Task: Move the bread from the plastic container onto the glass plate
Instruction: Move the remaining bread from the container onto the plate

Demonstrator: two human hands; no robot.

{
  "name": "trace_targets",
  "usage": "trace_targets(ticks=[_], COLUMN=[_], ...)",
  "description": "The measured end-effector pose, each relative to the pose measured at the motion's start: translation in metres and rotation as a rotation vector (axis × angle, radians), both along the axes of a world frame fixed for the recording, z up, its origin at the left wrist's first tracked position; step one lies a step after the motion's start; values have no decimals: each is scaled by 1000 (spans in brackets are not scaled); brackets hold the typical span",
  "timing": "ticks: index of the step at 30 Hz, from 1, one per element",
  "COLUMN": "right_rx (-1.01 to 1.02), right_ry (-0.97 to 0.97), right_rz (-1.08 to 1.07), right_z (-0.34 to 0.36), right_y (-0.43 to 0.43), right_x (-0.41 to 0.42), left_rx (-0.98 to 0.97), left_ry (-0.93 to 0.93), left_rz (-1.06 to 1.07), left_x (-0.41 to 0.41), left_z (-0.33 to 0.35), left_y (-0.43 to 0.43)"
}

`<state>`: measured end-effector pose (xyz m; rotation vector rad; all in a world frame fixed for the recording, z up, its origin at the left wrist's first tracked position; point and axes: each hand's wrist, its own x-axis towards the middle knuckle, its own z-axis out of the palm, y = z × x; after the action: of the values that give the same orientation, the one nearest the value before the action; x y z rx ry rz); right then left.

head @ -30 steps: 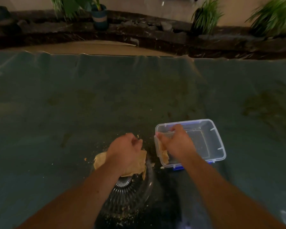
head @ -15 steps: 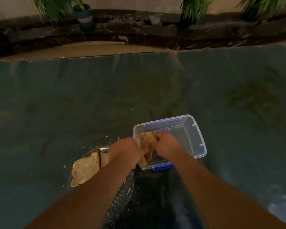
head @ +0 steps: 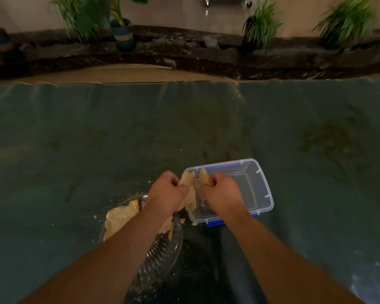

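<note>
A clear plastic container (head: 262,189) with blue clips sits on the dark green cloth, right of centre. Over its left rim both hands grip a torn piece of flat bread (head: 190,187). My left hand (head: 166,193) is shut on the bread's left part and my right hand (head: 219,191) on its right part, with a split showing between them. The glass plate (head: 162,255) lies near me on the left, under my left forearm. Another piece of bread (head: 121,217) rests on the plate's far left side.
Crumbs (head: 193,224) lie scattered around the plate and the container. The green cloth (head: 140,137) covers the table to its far edge. Behind it runs a dark stone ledge with a potted plant (head: 122,32) and other plants.
My left hand left the bread on the plate and moved right to join the right hand. Together they lifted the piece from the container and now hold it apart over the rim.
</note>
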<state>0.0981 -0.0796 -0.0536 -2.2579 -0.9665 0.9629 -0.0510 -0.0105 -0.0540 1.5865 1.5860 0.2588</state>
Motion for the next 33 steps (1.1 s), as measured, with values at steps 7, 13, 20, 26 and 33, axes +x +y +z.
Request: trace_targets(ticks=[7, 13, 20, 26, 33], right_rx=[26, -274, -291, -257, -178], right_ry=[166, 117, -570, -603, -598], right_rz=[91, 643, 866, 962, 910], right_z=[40, 16, -37, -54, -56], right_y=[17, 25, 21, 11, 11], right_x=[-57, -107, -133, -142, -142], left_rx=[-108, -308, 236, 381, 308], left_ry=[-216, -108, 491, 669, 585], left_rz=[304, 258, -259, -622, -687], left_x=[-115, -191, -210, -200, -194], left_z=[9, -15, -56, -70, -66], left_y=[13, -1, -24, -16, -7])
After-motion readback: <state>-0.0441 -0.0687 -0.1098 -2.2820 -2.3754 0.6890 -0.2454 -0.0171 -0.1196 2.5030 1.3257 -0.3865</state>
